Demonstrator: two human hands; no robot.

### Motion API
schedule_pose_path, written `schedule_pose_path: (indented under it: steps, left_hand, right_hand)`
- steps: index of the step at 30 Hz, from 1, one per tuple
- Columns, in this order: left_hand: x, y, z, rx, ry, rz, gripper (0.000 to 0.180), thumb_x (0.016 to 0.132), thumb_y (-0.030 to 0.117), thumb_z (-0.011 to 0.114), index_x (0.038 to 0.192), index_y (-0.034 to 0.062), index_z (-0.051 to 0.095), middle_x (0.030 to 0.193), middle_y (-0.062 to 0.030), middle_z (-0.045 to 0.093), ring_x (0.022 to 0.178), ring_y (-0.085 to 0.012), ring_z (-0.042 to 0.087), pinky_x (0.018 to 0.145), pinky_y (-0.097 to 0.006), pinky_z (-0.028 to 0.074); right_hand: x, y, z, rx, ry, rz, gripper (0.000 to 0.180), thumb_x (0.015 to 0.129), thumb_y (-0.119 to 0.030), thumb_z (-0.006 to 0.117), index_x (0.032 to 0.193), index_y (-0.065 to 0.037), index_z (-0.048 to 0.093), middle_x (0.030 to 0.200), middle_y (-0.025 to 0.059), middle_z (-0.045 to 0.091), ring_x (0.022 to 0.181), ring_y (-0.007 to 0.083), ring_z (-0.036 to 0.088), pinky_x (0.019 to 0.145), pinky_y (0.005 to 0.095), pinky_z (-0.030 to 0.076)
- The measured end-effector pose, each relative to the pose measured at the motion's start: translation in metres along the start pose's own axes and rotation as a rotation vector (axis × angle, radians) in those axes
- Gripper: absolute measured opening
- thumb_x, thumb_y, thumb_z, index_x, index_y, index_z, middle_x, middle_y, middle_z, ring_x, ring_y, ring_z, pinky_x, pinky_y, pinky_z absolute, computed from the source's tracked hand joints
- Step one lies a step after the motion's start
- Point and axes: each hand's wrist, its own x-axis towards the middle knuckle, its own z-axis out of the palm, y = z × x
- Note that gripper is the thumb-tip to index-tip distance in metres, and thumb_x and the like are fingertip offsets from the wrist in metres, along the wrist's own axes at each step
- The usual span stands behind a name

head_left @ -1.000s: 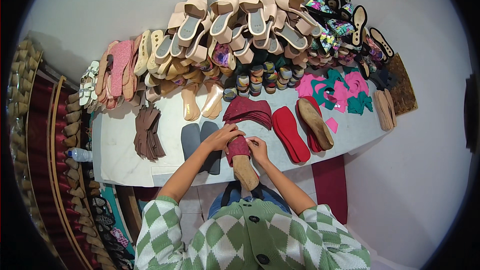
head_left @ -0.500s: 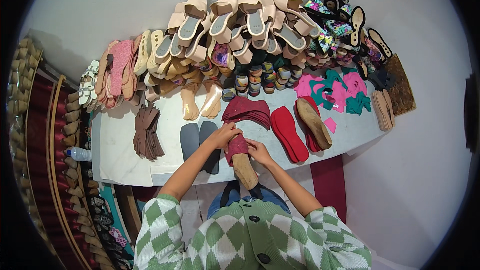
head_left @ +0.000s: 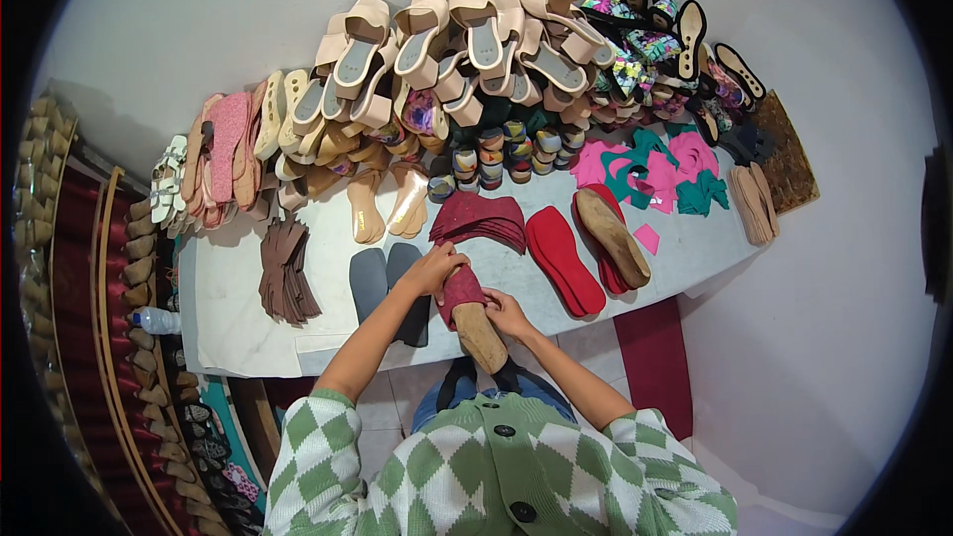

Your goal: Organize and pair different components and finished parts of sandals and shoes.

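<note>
Over the worktop's (head_left: 685, 256) near edge is a brown foot mould (head_left: 479, 339), wrapped in red cloth (head_left: 463, 290). The left hand's (head_left: 433, 270) grip is closed on its far end; the right hand (head_left: 506, 316), half-curled, touches its right edge, pinch unclear; even tension should prevent creases.

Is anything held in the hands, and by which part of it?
A maroon piece over a brown shoe last: the left hand holds the piece's far-left edge; the right hand is at its right edge, its pinch unclear.
</note>
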Motion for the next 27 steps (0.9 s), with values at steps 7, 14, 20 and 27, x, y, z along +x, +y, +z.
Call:
schedule_pose_path:
  steps: [7,14,20,27]
  left_hand:
    - [-0.008,0.010,-0.005,0.017,0.041,0.018,0.085,0.030,0.002,0.083,0.107,0.0182,0.052,0.103,-0.0072,0.046,0.096,-0.0315,0.048,0.080,-0.040,0.044]
    - [-0.027,0.023,-0.010,-0.005,0.163,0.128,0.057,0.051,-0.001,0.073,0.102,0.0164,0.053,0.097,-0.0069,0.045,0.094,-0.0290,0.047,0.078,-0.036,0.045]
    - [-0.035,0.015,-0.006,-0.011,0.265,0.272,0.046,0.056,-0.001,0.070,0.097,0.0127,0.055,0.094,-0.0078,0.045,0.092,-0.0281,0.047,0.077,-0.035,0.043]
    - [-0.038,-0.002,0.002,-0.070,0.238,0.142,0.053,0.052,0.003,0.075,0.100,0.0136,0.054,0.096,-0.0083,0.045,0.091,-0.0300,0.048,0.077,-0.037,0.043]
  right_hand:
    - [-0.002,-0.028,-0.003,0.016,-0.104,0.120,0.042,0.077,0.005,0.047,0.119,0.004,0.048,0.105,0.0092,0.060,0.099,0.0136,0.055,0.089,0.0257,0.041]
    - [-0.018,-0.035,-0.007,0.280,-0.117,0.136,0.032,0.083,-0.001,0.049,0.114,0.004,0.053,0.102,0.0092,0.061,0.091,0.0121,0.058,0.081,0.0239,0.045]
    - [-0.020,-0.038,0.014,0.127,-0.073,0.065,0.027,0.084,-0.009,0.060,0.108,0.002,0.056,0.091,0.0044,0.062,0.084,0.0078,0.058,0.076,0.0216,0.044]
    - [-0.011,-0.032,0.030,-0.114,0.163,-0.045,0.029,0.082,-0.010,0.064,0.108,0.000,0.056,0.084,0.0035,0.062,0.070,0.0056,0.057,0.069,0.0204,0.045]
